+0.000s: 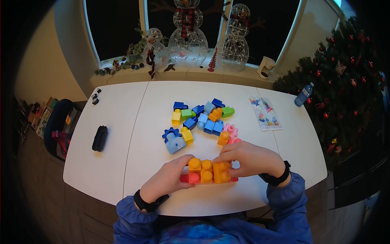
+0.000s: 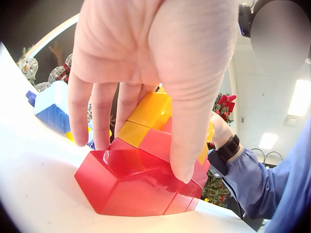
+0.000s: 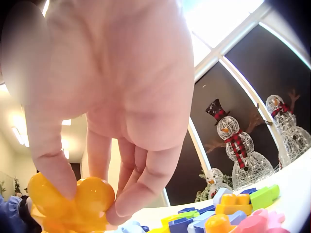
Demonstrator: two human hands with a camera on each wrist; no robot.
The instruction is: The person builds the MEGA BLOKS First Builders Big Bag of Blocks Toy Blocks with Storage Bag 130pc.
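Note:
A block structure with a red base (image 2: 131,189) and yellow-orange blocks (image 1: 206,171) on top stands near the table's front edge. My left hand (image 1: 168,177) grips its left end, thumb on the near side and fingers on the far side in the left wrist view. At the right end, my right hand (image 1: 254,159) pinches an orange block (image 1: 222,172) with two studs, which sits at the structure's top. In the right wrist view the thumb touches this orange block (image 3: 73,208) and the fingers curl round its other side.
Beyond the structure lie loose blue, green, yellow, orange and pink blocks (image 1: 209,127). A picture sheet (image 1: 266,114) and a bottle (image 1: 304,94) are at the right. A black case (image 1: 100,138) lies at the left. Snowman figures (image 1: 188,40) stand on the window sill.

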